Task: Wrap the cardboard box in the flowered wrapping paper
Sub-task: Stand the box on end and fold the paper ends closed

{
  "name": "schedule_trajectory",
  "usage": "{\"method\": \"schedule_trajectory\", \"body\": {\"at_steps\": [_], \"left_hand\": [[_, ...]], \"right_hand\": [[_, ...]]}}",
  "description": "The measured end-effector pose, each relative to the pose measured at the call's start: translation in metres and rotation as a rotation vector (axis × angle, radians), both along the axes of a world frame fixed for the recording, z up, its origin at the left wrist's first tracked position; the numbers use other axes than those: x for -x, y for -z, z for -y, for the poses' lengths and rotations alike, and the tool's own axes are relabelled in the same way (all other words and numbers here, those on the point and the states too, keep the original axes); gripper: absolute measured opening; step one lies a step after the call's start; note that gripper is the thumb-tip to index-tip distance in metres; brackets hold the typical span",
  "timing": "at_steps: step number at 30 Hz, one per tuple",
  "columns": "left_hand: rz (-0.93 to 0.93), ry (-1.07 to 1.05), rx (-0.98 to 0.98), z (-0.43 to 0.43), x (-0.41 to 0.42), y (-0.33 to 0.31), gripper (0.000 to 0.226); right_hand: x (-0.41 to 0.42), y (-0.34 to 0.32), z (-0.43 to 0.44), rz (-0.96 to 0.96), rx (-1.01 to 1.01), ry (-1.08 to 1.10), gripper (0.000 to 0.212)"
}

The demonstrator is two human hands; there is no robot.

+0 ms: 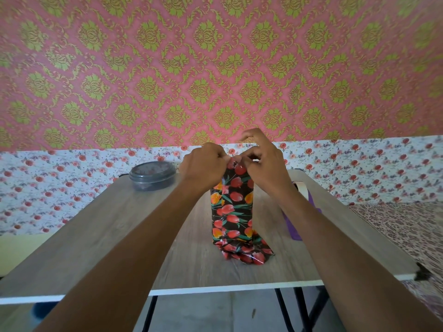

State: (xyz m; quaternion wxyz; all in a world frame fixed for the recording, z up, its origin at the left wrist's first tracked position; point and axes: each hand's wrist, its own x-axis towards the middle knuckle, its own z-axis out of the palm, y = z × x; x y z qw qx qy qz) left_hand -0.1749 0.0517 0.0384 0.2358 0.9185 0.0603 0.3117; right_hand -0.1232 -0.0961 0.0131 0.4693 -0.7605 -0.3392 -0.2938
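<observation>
A wood-grain table (96, 236) fills the lower view. At its centre the flowered wrapping paper (231, 212) stands upright around the cardboard box, which is fully hidden; loose paper splays on the tabletop at the 6 o'clock end. At the 12 o'clock end the left hand (203, 161) pinches the paper's top with curled fingers, and the right hand (266, 161) pinches it beside, other fingers lifted. A lidded grey container (152, 176) sits at 10 o'clock, a purple strip (293, 226) at 3 o'clock.
</observation>
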Motion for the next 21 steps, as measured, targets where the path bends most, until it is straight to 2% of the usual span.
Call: {"method": "schedule_trajectory", "body": {"at_steps": [3,5,8,10,13,16,18,21], "left_hand": [[-0.02,-0.032,0.013,0.002,-0.003,-0.001,0.024],[-0.008,-0.028,0.088,-0.002,-0.004,-0.001,0.02],[-0.017,0.02,0.209,-0.009,-0.007,-0.002,0.01],[-0.046,0.032,0.274,-0.01,-0.01,-0.005,0.007],[-0.071,0.036,0.358,-0.011,-0.016,-0.007,0.011],[-0.074,0.059,0.359,-0.013,-0.016,-0.009,0.018],[-0.045,0.065,0.325,-0.011,-0.015,-0.012,0.018],[-0.042,-0.095,0.16,-0.002,-0.011,-0.015,0.016]], "right_hand": [[0.001,-0.004,-0.006,-0.022,0.02,0.067,0.027],[0.002,-0.007,-0.008,-0.068,0.021,0.094,0.017],[0.0,-0.01,-0.008,-0.146,-0.018,0.082,0.012],[-0.008,-0.017,-0.005,-0.353,-0.091,0.076,0.007],[-0.014,-0.019,-0.012,-0.838,-0.25,0.1,0.041],[-0.015,-0.009,-0.021,-1.022,-0.494,-0.033,0.066],[-0.016,-0.002,-0.024,-1.057,-0.557,-0.097,0.066],[-0.018,0.0,-0.021,-1.063,-0.571,-0.096,0.039]]}}
